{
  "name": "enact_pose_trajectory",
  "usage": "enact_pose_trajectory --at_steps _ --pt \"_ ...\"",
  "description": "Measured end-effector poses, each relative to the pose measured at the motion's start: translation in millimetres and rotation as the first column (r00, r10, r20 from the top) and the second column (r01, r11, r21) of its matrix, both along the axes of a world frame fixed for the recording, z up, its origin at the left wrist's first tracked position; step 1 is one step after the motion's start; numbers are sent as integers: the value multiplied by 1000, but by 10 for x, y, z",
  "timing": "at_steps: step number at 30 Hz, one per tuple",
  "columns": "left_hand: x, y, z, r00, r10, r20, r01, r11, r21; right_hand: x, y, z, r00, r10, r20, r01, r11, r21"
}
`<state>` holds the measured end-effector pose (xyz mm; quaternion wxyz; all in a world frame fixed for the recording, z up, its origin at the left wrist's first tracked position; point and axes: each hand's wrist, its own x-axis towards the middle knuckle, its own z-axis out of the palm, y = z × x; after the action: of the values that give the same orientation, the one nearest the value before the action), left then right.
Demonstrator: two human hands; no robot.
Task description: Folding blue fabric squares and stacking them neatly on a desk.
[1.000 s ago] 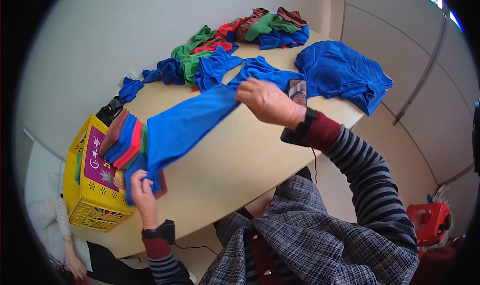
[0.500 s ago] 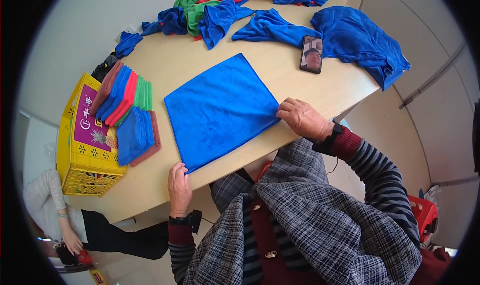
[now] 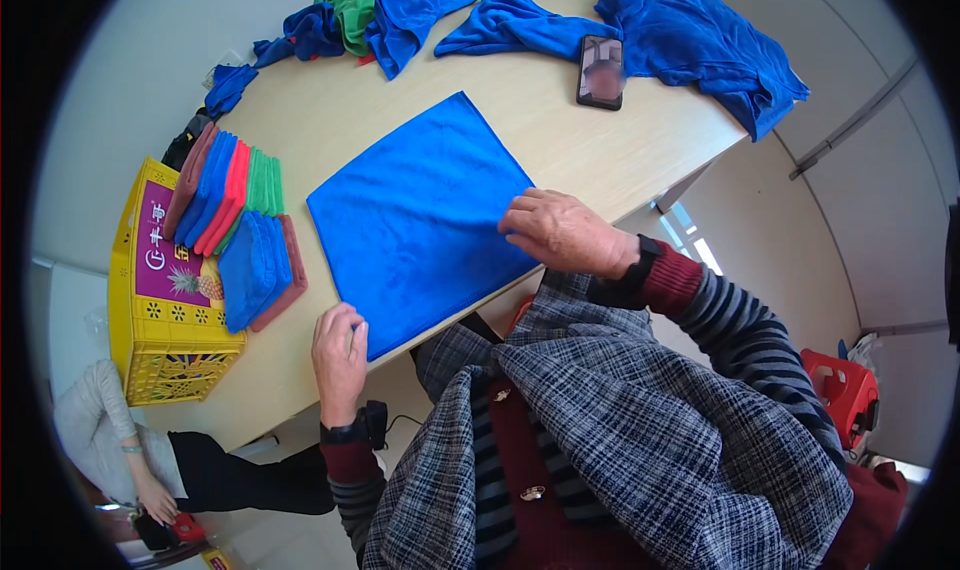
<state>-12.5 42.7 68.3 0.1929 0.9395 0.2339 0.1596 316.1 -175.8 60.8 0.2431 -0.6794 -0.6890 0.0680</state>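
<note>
A blue towel lies spread on the table, a few faint wrinkles across it. At its near left edge is my left hand, fingers loosely bent, fingertips and thumb beside the cloth with no fabric gathered in them. My right hand rests over the towel's right part, palm down, fingers loosely curved on the cloth; the thumb is mostly hidden. Left of the towel, folded towels in brown, blue, red and green stand in a row. In front of them lean folded blue towels and a brown one.
A yellow crate stands at the table's left edge. A phone lies near a heap of blue cloth at the far right. Loose towels pile at the back. Another person sits at lower left.
My right hand has left the towel's near right corner and moved left over the cloth. My left hand has shifted off the near left corner along the left edge. The view has shifted slightly.
</note>
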Motion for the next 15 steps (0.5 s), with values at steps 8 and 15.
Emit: enact_pose_trajectory --at_steps 8,15 --pt "555 -204 -213 994 -111 -22 113 975 193 -226 354 -540 965 -206 159 198 978 66" --pt "62 -41 -206 993 -39 -114 57 986 155 -156 275 -618 956 -213 203 206 977 56"
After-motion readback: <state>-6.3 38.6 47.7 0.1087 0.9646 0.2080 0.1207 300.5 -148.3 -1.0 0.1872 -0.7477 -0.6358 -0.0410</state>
